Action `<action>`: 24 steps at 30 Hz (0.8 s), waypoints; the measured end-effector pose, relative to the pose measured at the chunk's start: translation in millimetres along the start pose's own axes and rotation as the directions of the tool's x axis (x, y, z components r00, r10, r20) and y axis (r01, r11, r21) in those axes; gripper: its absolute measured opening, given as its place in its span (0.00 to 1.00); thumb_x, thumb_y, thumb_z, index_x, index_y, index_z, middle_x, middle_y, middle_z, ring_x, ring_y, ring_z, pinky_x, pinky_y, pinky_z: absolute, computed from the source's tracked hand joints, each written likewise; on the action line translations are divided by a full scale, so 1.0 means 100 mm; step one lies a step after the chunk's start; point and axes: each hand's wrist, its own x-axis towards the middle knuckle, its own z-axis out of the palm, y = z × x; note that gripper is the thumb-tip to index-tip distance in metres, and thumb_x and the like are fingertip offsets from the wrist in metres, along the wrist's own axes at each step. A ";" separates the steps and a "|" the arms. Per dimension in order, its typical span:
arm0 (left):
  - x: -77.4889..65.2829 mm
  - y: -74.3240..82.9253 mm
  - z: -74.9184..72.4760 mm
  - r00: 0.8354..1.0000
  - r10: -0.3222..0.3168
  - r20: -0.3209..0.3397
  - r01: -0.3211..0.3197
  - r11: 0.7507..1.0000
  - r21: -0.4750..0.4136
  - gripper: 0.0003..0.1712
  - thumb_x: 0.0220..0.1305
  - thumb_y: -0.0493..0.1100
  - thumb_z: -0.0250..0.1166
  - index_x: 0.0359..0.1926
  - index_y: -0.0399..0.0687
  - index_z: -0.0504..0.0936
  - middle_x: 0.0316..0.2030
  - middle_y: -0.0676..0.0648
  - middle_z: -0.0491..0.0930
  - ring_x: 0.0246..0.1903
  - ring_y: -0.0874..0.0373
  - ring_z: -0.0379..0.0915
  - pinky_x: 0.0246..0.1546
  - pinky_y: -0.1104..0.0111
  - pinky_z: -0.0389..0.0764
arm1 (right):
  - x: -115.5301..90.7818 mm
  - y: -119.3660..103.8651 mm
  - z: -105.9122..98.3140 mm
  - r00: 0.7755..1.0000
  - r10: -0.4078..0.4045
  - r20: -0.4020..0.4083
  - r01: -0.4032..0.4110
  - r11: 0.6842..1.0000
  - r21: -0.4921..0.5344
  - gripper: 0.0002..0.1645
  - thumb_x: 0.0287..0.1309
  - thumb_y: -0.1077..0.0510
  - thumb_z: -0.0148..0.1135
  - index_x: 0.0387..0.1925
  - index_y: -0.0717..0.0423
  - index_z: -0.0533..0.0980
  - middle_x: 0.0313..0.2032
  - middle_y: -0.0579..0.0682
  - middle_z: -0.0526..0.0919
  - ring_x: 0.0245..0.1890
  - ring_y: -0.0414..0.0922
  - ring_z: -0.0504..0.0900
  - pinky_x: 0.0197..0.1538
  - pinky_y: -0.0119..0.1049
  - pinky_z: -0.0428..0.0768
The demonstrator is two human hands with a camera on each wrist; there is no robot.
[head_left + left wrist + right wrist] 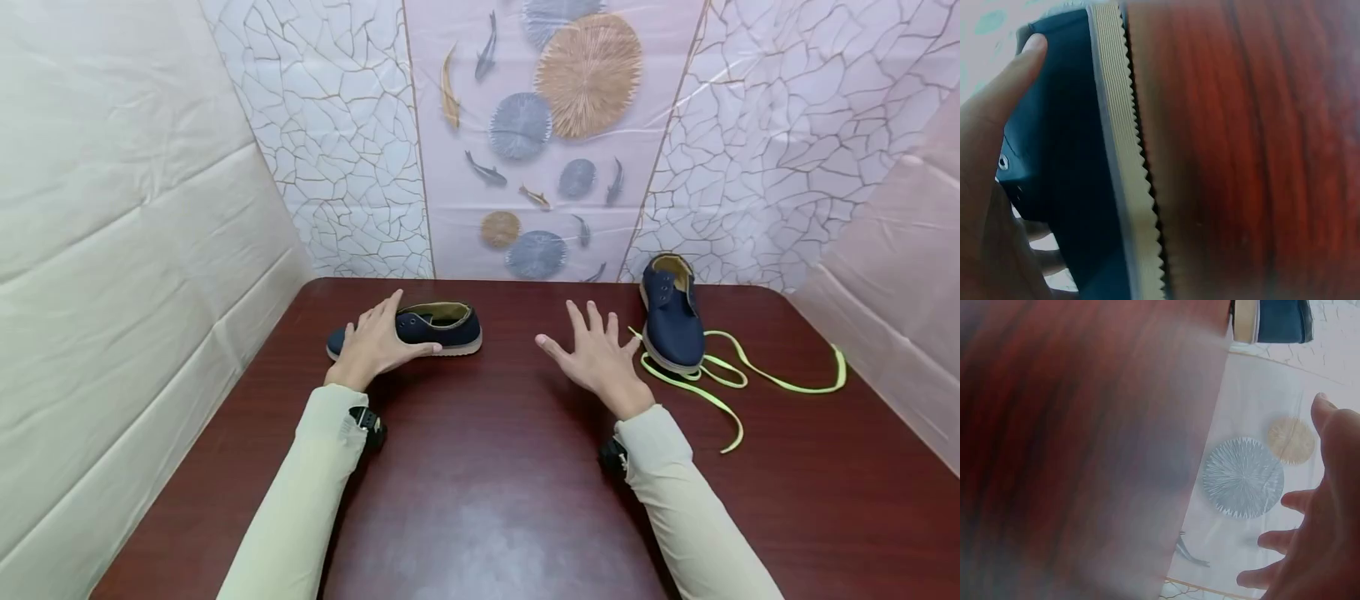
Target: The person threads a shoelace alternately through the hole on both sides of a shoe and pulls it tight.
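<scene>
One navy shoe [442, 335] lies under the outspread left hand [372, 340].

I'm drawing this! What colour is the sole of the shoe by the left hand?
The sole is beige; left wrist view shows it best.

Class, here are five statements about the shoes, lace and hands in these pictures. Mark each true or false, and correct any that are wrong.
1. The left-side shoe is nearer the left hand than the right hand. True.
2. Lime-yellow lace lies loose on the table around the right-side shoe. True.
3. The right hand is gripping the right-side shoe. False: its fingers are spread and it holds nothing.
4. Both shoes point the same way. False: the left-side one has its toe to the left, the other its toe toward the person.
5. The left-side shoe lies upside down. False: it stands upright on its sole.
</scene>
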 end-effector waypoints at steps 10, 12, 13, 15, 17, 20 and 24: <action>0.09 -0.19 0.13 0.999 0.037 0.023 -0.037 0.999 0.034 0.71 0.50 0.85 0.67 0.85 0.59 0.50 0.77 0.38 0.63 0.76 0.34 0.55 0.75 0.32 0.46 | 0.05 -0.01 0.05 0.998 0.011 0.057 -0.015 0.997 0.071 0.58 0.72 0.22 0.47 0.85 0.51 0.45 0.82 0.69 0.43 0.79 0.76 0.36 0.65 0.88 0.40; 0.08 -0.23 0.19 0.999 0.034 0.015 -0.034 0.999 0.041 0.68 0.50 0.85 0.67 0.83 0.59 0.55 0.75 0.40 0.66 0.74 0.36 0.58 0.74 0.34 0.50 | 0.06 0.00 0.09 0.997 0.012 0.080 -0.019 0.996 0.093 0.58 0.72 0.23 0.48 0.85 0.51 0.45 0.81 0.69 0.44 0.80 0.75 0.37 0.65 0.87 0.41; 0.08 -0.25 0.21 0.999 0.037 0.011 -0.037 0.998 0.041 0.67 0.50 0.84 0.68 0.83 0.58 0.58 0.74 0.40 0.67 0.73 0.36 0.59 0.73 0.34 0.52 | 0.06 0.00 0.11 0.996 0.011 0.091 -0.021 0.994 0.105 0.58 0.72 0.23 0.49 0.85 0.51 0.46 0.81 0.69 0.45 0.80 0.75 0.38 0.66 0.87 0.42; 0.10 -0.29 0.22 0.999 0.048 0.008 -0.048 0.998 0.043 0.65 0.50 0.83 0.69 0.81 0.57 0.61 0.73 0.41 0.69 0.71 0.37 0.61 0.71 0.35 0.56 | 0.07 0.00 0.12 0.994 0.013 0.112 -0.027 0.992 0.125 0.58 0.71 0.22 0.49 0.85 0.50 0.45 0.81 0.70 0.46 0.80 0.74 0.39 0.67 0.86 0.43; 0.12 -0.31 0.20 0.998 0.065 0.013 -0.065 0.996 0.056 0.64 0.50 0.83 0.69 0.81 0.57 0.62 0.72 0.41 0.70 0.70 0.38 0.63 0.69 0.36 0.58 | 0.09 0.01 0.11 0.992 0.018 0.128 -0.036 0.989 0.142 0.58 0.71 0.23 0.49 0.85 0.50 0.45 0.81 0.70 0.47 0.80 0.72 0.42 0.67 0.85 0.46; 0.18 -0.35 0.16 0.996 0.081 0.023 -0.082 0.993 0.083 0.63 0.52 0.83 0.67 0.81 0.57 0.62 0.71 0.40 0.70 0.69 0.38 0.63 0.68 0.36 0.59 | 0.10 0.01 0.05 0.990 0.016 0.137 -0.038 0.986 0.160 0.58 0.72 0.25 0.51 0.85 0.52 0.45 0.80 0.71 0.48 0.80 0.72 0.46 0.67 0.84 0.50; 0.22 -0.37 0.12 0.997 0.069 0.043 -0.073 0.992 0.103 0.62 0.54 0.83 0.65 0.81 0.57 0.60 0.69 0.38 0.71 0.66 0.37 0.64 0.65 0.36 0.61 | 0.11 0.02 -0.03 0.991 0.006 0.132 -0.029 0.985 0.169 0.54 0.74 0.31 0.56 0.85 0.52 0.46 0.78 0.73 0.52 0.77 0.72 0.53 0.66 0.82 0.56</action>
